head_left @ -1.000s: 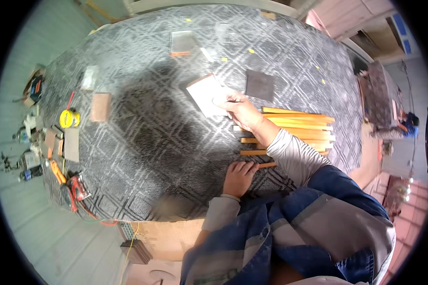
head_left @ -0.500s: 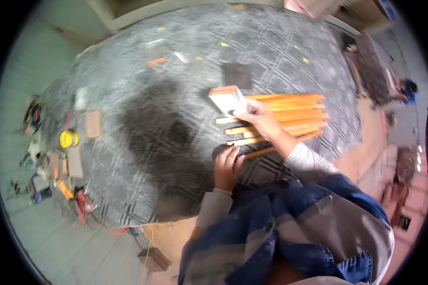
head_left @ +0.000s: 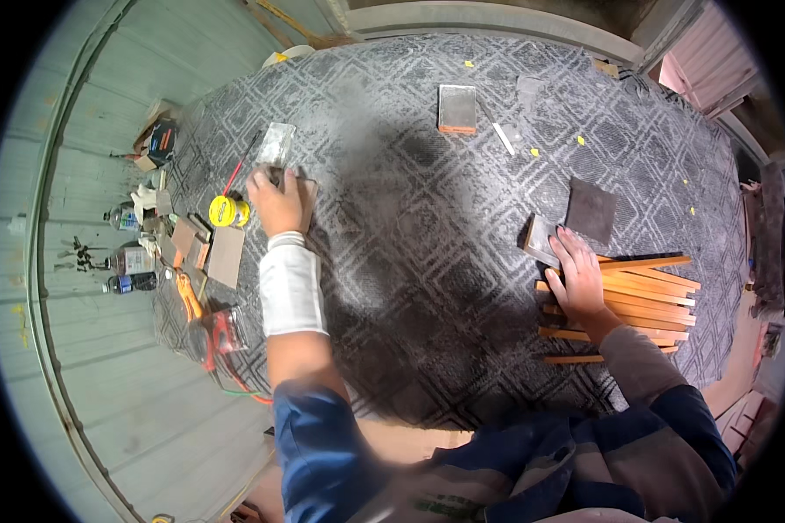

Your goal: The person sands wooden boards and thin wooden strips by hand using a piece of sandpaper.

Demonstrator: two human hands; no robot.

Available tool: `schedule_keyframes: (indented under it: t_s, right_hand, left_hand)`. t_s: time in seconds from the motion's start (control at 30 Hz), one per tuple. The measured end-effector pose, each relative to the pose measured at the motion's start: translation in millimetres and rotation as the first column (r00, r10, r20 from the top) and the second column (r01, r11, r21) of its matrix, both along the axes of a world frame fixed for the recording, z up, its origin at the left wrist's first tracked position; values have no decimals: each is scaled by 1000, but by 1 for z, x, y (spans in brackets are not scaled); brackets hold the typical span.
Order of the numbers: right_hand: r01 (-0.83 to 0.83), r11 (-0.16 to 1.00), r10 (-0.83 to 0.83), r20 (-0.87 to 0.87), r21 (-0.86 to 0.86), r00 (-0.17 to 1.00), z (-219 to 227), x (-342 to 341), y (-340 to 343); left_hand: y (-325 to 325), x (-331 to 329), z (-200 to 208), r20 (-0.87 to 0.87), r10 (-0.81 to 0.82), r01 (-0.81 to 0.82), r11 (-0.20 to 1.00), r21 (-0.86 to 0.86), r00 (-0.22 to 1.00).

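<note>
My left hand [head_left: 276, 206] reaches to the left side of the carpeted table, over a flat brown sheet [head_left: 307, 207] that shows along its right side. Its thumb and fingers are apart and bent down; the fingertips are partly hidden. Just beyond them lies a pale grey block [head_left: 276, 143]. Over by the wooden strips, my right hand [head_left: 576, 277] grips the near right end of a whitish rectangular block [head_left: 541, 239]. That block has a dark end face and sits low at the carpet. Under and beside the right wrist are several orange-brown wooden strips [head_left: 641, 298] in a loose bundle.
A dark square sheet [head_left: 591, 210] lies beyond my right hand. Farther off are a grey block with an orange edge [head_left: 457, 109] and a white stick [head_left: 503, 138]. At left sit a yellow round container [head_left: 228, 211], a brown sheet [head_left: 227, 256], bottles [head_left: 133, 260] and a red tool [head_left: 222, 331].
My left hand has moved from the strips' near ends to the brown sheet at left. My right hand has lowered the whitish block to the carpet. The view has shifted.
</note>
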State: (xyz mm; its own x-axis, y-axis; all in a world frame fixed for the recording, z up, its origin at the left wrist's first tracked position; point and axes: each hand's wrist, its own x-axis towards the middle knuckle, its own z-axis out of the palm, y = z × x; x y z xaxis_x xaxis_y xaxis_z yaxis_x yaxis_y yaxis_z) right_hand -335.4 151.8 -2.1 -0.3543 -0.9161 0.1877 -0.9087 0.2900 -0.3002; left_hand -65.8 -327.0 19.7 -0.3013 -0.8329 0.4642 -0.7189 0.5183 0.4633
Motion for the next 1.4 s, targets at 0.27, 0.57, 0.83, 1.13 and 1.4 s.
schedule_keyframes:
  t_s: [0.27, 0.57, 0.83, 1.13, 1.4]
  right_hand:
    - [0, 998, -3, 44, 63, 999, 0, -3, 1]
    - [8, 999, -9, 19, 38, 1000, 5, -2, -1]
    - [54, 997, -58, 92, 48, 994, 14, 0, -1]
    - [80, 997, -79, 134, -1, 988, 16, -3, -11]
    - [84, 964, -20, 246, -252, 969, 68, 23, 19]
  left_hand:
    - [-136, -11, -58, 355, 122, -171, 979, 111, 927]
    - [20, -97, 35, -954, 63, 898, 324, 298, 294]
    - [144, -98, 37, -959, 277, 961, 275, 14, -65]
    - [212, -31, -20, -298, -216, 356, 732, 581, 930]
    - [307, -24, 75, -889, -50, 785, 494, 374, 455]
